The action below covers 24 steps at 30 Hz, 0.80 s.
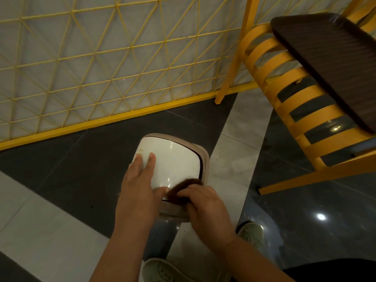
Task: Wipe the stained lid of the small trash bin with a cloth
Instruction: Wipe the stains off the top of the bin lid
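A small trash bin [204, 157] with a beige rim stands on the floor just ahead of my feet. Its glossy white lid [175, 161] carries small brown specks near its far left corner. My left hand [140, 184] lies flat on the lid's left side, fingers straight and pointing away, thumb along the near edge. My right hand [205, 206] grips a dark brown cloth [183, 189] and holds it against the near right part of the lid. The cloth looks blurred.
A yellow wire-mesh panel [101, 68] runs along the floor behind the bin. A yellow slatted chair [295, 102] with a dark brown seat [329, 64] stands to the right. My light-coloured shoes [251, 233] are close below the bin on the grey and black tiles.
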### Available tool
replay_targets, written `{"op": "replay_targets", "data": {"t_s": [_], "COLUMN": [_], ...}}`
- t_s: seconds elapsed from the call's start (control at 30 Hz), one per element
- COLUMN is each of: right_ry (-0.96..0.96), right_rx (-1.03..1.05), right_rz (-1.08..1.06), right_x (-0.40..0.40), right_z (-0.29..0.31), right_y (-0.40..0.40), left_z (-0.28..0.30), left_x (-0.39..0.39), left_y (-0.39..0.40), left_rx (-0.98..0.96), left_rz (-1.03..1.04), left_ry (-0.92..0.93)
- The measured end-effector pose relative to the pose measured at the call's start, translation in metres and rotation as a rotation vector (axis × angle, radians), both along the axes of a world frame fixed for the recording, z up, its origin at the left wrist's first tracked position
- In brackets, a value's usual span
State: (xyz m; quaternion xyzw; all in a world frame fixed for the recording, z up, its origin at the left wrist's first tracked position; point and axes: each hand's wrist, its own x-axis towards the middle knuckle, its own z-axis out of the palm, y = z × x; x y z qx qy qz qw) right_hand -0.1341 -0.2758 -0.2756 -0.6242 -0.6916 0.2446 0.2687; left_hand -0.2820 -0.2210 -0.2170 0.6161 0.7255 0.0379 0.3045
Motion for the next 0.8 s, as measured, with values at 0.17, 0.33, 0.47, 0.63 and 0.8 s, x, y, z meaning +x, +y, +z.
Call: {"op": "replay_targets", "data": {"t_s": [0.17, 0.33, 0.47, 0.63, 0.8], "right_ry": [-0.046, -0.057, -0.024, -0.200, -0.167], "right_rx": [0.081, 0.176, 0.313, 0.297, 0.294], "right_rz": [0.145, 0.114, 0.223, 0.315, 0.241], "right_x": [0.011, 0.024, -0.012, 0.020, 0.017], "right_z": [-0.004, -0.014, -0.006, -0.031, -0.028], "right_y": [-0.010, -0.016, -0.007, -0.022, -0.023], "left_z": [-0.001, 0.001, 0.001, 0.001, 0.001], "left_x": [-0.003, -0.001, -0.002, -0.003, -0.003], "left_y": [0.000, 0.002, 0.002, 0.001, 0.003], "left_rx": [-0.004, -0.017, 0.005, -0.016, -0.002], "left_rz": [0.008, 0.013, 0.009, 0.012, 0.015], "left_ry": [-0.021, -0.042, -0.029, -0.045, -0.053]}}
